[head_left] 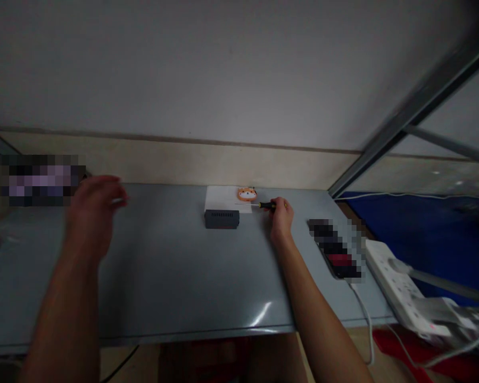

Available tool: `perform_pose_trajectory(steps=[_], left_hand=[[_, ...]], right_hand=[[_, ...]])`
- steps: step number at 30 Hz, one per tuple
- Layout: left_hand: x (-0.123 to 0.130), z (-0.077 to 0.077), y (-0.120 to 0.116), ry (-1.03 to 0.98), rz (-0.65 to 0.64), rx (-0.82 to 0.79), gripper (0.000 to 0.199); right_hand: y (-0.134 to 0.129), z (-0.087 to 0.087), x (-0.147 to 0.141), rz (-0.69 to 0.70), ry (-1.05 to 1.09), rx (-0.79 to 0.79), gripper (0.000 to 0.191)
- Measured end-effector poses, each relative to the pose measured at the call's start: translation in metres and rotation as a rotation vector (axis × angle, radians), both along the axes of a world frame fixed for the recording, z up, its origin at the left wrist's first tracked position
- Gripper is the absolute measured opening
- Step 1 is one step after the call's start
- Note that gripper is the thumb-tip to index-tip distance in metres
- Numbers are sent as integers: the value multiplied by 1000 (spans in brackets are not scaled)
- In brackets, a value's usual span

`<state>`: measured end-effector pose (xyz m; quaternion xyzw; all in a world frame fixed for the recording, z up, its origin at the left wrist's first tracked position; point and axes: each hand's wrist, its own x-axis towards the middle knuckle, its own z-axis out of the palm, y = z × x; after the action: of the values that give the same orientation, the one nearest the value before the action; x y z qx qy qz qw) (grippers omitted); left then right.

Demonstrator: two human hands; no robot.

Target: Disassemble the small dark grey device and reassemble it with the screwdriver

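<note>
The right hand [282,217] grips a screwdriver [266,205] beside a vented case [222,219], insides hidden, toward the tabletop's [175,282] back edge; the left hand's [96,207] grasp is unclear.

Looks like living quarters, maybe a dorm room; can't confirm. Narrow grey desk [175,282] set against a plain wall [223,80] with a cream band [175,157] low down. Bunk-style metal frame [399,127] at right, blue surface [423,229] beyond it. White power strip [397,282] at desk's right edge, cabled phone [335,250] beside it.
</note>
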<state>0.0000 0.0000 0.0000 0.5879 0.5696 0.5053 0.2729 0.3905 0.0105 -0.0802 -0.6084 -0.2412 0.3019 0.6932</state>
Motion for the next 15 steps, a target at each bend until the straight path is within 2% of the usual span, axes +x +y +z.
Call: perform_pose_trajectory(steps=[2,5,8,11,15], left_hand=[[24,-22,4,-68,-99,-51,34],[64,-54,9,-32,-349,-146,48],[90,-72,10,-46,-501,-159,51],[101,-80,8,-52,-536,-174,49],[107,-91,3,-41,-494,-165,51]], right_hand=[[0,1,0,-2,3,-2,15],[0,3,0,-11,9,-5,14],[0,5,-1,-26,11,1,13],[-1,7,-1,-40,18,12,13],[-1,10,-2,-47,42,32,13]])
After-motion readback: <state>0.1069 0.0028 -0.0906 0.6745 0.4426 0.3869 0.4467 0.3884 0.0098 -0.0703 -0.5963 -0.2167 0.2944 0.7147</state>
